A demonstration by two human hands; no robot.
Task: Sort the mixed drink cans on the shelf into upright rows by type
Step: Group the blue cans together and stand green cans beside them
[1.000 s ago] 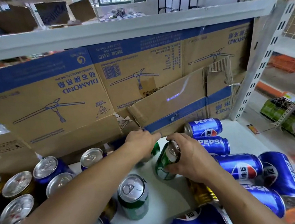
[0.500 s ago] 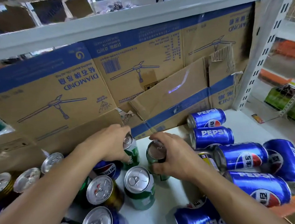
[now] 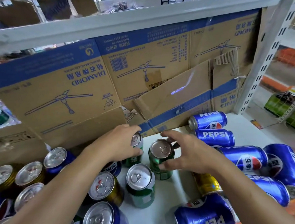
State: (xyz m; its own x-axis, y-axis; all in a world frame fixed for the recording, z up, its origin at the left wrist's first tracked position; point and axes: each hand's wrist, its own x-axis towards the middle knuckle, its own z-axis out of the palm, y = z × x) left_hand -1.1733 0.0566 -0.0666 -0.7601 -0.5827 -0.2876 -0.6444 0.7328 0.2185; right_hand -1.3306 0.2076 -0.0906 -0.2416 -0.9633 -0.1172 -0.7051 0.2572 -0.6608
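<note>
Blue PEPSI cans, DIAMOND carton

"PEPSI" is printed on the lying blue cans, and "DIAMOND", upside down, on the cardboard box.

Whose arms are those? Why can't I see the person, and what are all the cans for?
The camera sits on the person's head and looks down, so you see only their arms. There is just this one view. On the white shelf some cans stand upright, like the gold can; the blue Pepsi cans lie on their sides. A cardboard box stands behind. The left hand grips the back green can. The right hand is spread around the next green can, thumb touching it.
</note>
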